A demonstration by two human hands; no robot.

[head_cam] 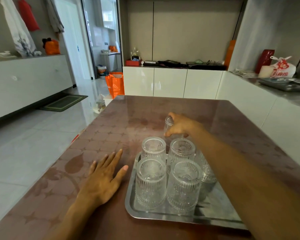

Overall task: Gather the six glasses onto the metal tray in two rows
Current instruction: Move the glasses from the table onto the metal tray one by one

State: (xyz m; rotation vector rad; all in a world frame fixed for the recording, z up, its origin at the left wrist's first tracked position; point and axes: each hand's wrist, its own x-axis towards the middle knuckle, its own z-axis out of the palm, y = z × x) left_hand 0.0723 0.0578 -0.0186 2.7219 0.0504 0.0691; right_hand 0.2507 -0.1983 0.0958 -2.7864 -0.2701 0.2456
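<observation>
While flat and spread on the table, left hand; right hand gripping upright far glass beyond tray.

Right hand grips a glass beyond the metal tray.

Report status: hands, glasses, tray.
Right hand gripping sixth glass beyond tray. Left hand flat on table. Five glasses aboard. Nothing blocking.
</observation>
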